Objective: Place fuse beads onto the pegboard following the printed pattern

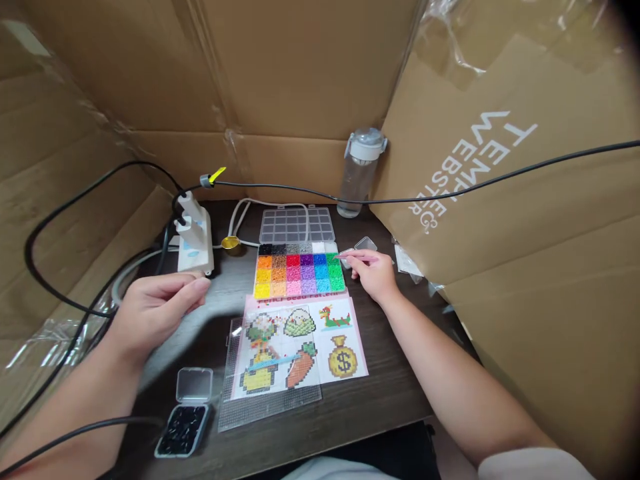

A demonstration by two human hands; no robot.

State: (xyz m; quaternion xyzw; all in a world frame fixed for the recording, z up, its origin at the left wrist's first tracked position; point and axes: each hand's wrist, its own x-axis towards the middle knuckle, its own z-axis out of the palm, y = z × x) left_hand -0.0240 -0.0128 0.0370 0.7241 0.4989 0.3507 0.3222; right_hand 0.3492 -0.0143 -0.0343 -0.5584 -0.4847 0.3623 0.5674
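Note:
My right hand (371, 272) pinches slim, pale pink tweezers (342, 257), their tip over the green compartments at the right edge of an open bead box (301, 271). Small beads sorted by colour fill the box's compartments, and its clear lid (295, 225) lies folded back behind it. To the left, my left hand (159, 303) is curled closed above the table, with nothing visible in it. A pattern sheet (361, 353) with pixel pictures lies in front of the box. Partly over the sheet is a clear pegboard (270, 405) with some beads on it.
A small open case of black pieces (183, 430) is at the front left. Behind my left hand stands a white power strip (195, 247) with plugs and cables. A water bottle (357, 177) stands at the back. Cardboard walls (310, 73) surround the table, and a black cable (280, 185) crosses the view.

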